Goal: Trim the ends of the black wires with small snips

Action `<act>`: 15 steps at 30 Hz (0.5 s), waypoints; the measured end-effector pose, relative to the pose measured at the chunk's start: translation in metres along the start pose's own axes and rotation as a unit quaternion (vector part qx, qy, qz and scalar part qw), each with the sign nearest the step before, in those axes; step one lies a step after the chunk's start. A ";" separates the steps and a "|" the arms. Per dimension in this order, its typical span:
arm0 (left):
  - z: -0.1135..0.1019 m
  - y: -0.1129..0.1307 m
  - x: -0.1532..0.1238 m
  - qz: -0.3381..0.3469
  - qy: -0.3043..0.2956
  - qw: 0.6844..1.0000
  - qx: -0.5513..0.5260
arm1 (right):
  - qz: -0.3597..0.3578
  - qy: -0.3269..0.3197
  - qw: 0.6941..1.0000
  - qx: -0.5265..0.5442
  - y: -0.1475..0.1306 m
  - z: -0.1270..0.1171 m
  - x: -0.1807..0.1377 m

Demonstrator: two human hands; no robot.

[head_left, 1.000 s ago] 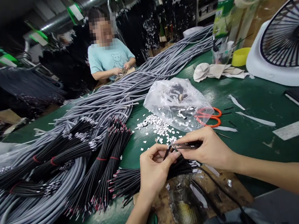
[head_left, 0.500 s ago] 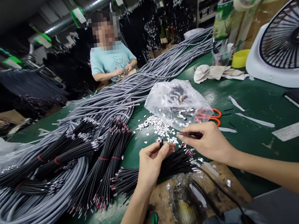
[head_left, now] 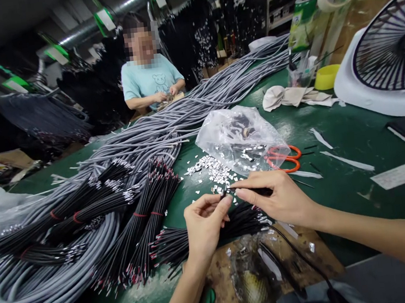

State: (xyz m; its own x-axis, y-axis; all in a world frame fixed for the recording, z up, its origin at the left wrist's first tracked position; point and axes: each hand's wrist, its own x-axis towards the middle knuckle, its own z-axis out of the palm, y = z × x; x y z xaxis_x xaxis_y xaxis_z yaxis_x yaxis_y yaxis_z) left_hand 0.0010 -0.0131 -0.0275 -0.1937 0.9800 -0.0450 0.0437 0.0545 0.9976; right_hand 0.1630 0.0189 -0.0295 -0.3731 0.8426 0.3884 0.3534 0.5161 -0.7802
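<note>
My left hand (head_left: 203, 226) pinches the end of a thin black cable (head_left: 223, 194) between thumb and fingers. Closed around dark tweezers (head_left: 262, 191), my right hand (head_left: 287, 198) has their tips right at that cable end; whether they grip anything there is too small to tell. A bundle of black cables with red and silvery ends (head_left: 239, 221) lies beneath both hands. Just beyond them is a scattered pile of small silvery foil pieces (head_left: 214, 168). Part of the held cable is hidden by my fingers.
Tied black cable bundles (head_left: 144, 215) and long grey cables (head_left: 142, 133) cover the left side. A clear plastic bag (head_left: 236, 131), orange-handled scissors (head_left: 292, 161) and a fan (head_left: 370, 90) are beyond and right. A stained board (head_left: 220, 284) lies near me; a co-worker (head_left: 153, 79) sits opposite.
My right hand has moved left, bringing the tweezers to the cable end in my left hand. The left hand has shifted slightly, its fingers still pinched.
</note>
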 end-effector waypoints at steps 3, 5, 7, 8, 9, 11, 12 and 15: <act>0.003 0.003 -0.001 0.008 0.007 1.000 0.014 | -0.002 -0.007 1.000 0.005 0.000 0.000 0.001; 0.004 0.003 -0.002 0.011 0.016 1.000 0.019 | 0.000 -0.005 1.000 0.006 0.001 -0.001 0.001; 0.004 0.002 -0.002 0.012 0.030 0.999 0.011 | -0.001 0.001 1.000 0.004 0.000 -0.001 0.001; 0.004 0.000 -0.001 0.011 0.032 0.999 0.004 | -0.003 0.003 1.000 0.003 -0.001 -0.001 0.000; 0.003 -0.001 -0.001 0.012 0.031 0.999 -0.004 | -0.005 0.005 1.000 0.003 -0.001 -0.002 0.000; 0.001 -0.002 -0.001 0.015 0.011 1.000 -0.008 | -0.009 0.008 1.000 0.006 -0.002 -0.002 -0.001; 0.000 -0.002 -0.001 0.017 -0.005 1.000 -0.001 | -0.010 0.009 1.000 0.007 -0.003 -0.002 -0.001; -0.002 0.000 -0.002 0.024 -0.046 0.998 0.032 | -0.009 0.012 1.000 0.014 -0.003 -0.002 -0.001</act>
State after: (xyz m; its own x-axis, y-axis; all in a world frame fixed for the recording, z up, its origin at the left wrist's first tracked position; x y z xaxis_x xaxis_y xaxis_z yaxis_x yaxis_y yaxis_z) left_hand -0.0004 -0.0153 -0.0277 -0.0990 0.9951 -0.0059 0.1140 0.0172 0.9933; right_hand 0.1640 0.0170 -0.0269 -0.3582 0.8365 0.4147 0.3231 0.5278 -0.7855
